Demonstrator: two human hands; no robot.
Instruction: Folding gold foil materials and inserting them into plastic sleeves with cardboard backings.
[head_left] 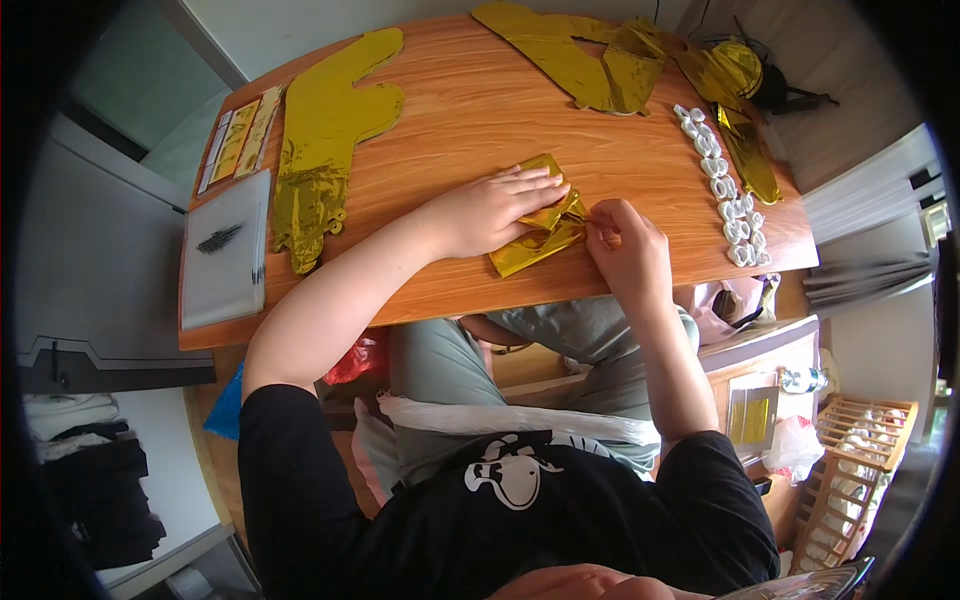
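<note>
A folded gold foil balloon lies on the wooden table near its front edge. My left hand presses flat on top of the foil, fingers together and pointing right. My right hand is at the foil's right end, fingertips pinching its edge. Part of the foil is hidden under my left palm.
A long flat gold foil balloon lies at the left, more crumpled gold foil at the back. A strip of white round pieces runs down the right. A white sheet and packets sit at the left edge.
</note>
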